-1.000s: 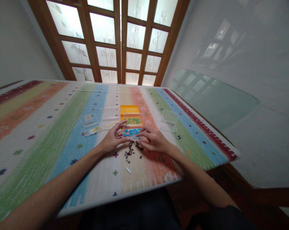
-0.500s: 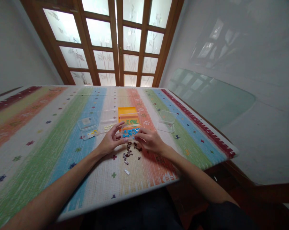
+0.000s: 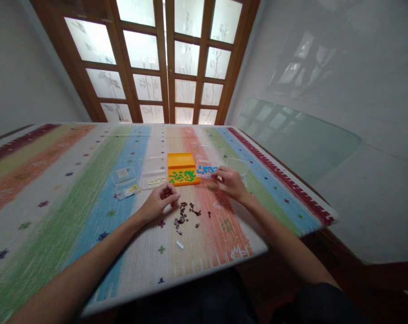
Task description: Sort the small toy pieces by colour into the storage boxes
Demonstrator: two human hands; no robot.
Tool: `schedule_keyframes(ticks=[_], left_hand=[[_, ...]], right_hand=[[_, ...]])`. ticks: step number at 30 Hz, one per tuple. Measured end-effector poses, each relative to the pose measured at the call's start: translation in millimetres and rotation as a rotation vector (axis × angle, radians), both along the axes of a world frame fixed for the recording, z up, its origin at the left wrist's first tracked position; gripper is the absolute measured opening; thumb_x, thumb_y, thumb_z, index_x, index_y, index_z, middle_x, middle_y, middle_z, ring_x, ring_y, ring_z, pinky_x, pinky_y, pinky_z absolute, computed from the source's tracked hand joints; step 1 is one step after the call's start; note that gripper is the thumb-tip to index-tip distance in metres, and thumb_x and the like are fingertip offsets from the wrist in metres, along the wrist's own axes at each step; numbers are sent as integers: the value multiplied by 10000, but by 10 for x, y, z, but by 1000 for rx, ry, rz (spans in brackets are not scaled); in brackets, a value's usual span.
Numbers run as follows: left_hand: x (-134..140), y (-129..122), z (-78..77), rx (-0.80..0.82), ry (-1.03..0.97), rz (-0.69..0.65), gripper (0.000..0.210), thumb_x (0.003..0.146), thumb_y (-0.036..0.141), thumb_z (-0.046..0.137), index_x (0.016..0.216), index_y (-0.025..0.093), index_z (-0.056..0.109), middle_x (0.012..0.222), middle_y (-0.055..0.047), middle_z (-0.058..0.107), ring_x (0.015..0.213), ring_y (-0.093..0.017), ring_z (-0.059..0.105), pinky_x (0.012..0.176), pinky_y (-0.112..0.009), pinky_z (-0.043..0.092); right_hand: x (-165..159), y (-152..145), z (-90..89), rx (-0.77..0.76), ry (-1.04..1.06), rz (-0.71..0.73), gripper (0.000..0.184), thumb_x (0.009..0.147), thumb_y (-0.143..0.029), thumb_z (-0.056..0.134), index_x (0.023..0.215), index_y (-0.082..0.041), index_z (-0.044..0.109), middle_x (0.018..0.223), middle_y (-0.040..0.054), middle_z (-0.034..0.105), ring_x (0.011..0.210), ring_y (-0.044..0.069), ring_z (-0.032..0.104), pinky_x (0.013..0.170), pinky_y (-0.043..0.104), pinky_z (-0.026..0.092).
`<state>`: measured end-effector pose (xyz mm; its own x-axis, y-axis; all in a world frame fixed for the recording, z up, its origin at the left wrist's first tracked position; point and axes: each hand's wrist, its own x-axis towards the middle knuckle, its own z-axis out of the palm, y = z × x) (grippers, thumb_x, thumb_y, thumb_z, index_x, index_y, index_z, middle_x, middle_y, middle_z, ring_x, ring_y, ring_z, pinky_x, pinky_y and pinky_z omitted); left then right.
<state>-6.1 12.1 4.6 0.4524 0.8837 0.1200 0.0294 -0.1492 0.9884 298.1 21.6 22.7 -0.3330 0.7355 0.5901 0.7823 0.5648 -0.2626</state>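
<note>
My right hand (image 3: 229, 182) grips the near right edge of a clear plastic box (image 3: 199, 173) between thumb and fingers. Small blue building bricks (image 3: 207, 170) lie inside that box, and its clear lid stands raised behind. Over the cloth, my left hand (image 3: 161, 198) is loosely curled with thumb and fingers apart, holding nothing that I can see. Right of it, several small dark brown bricks (image 3: 182, 215) are scattered. A white studded brick (image 3: 179, 245) lies closer to me. An orange box (image 3: 183, 183) with green bricks (image 3: 182, 176) stands open beyond the left hand.
A clear box (image 3: 153, 186) with pale yellow pieces stands left of the orange box. Farther left is another open clear box (image 3: 124, 195) with yellow pieces. A clear lidded box (image 3: 238, 166) sits behind my right hand. Striped cloth (image 3: 129, 252) covers the table.
The clear box of blue bricks has moved right with my right hand, uncovering the orange box. My left hand has let go of it and drawn back slightly, its fingers more curled.
</note>
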Motion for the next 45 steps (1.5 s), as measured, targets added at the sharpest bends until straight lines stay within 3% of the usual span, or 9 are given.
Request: schedule_keyframes(ticks=[8,14,45], left_hand=[[2,-14,29,40,93,-5,305,779,400,738,739,193,518,645,40,563,600,-114,515,611,-263,410],[6,-19,29,45,107,-2,310,783,408,736,745,193,515,653,41,563,611,-116,521,623,-265,418],[14,-17,26,67,117,-8,305,774,410,736,740,197,520,657,37,557,609,-117,511,601,-255,402]], right_hand=[[172,84,-136,-98,-57,-152,65,833,-231,743,825,-213,805,841,67,754,714,171,646,635,258,413],[169,72,-195,-208,-134,-228,107,864,-242,721,857,-241,828,881,65,781,724,179,656,616,273,385],[113,44,-152,-276,-156,-243,130,882,-192,692,893,-227,817,927,74,779,799,193,667,655,276,392]])
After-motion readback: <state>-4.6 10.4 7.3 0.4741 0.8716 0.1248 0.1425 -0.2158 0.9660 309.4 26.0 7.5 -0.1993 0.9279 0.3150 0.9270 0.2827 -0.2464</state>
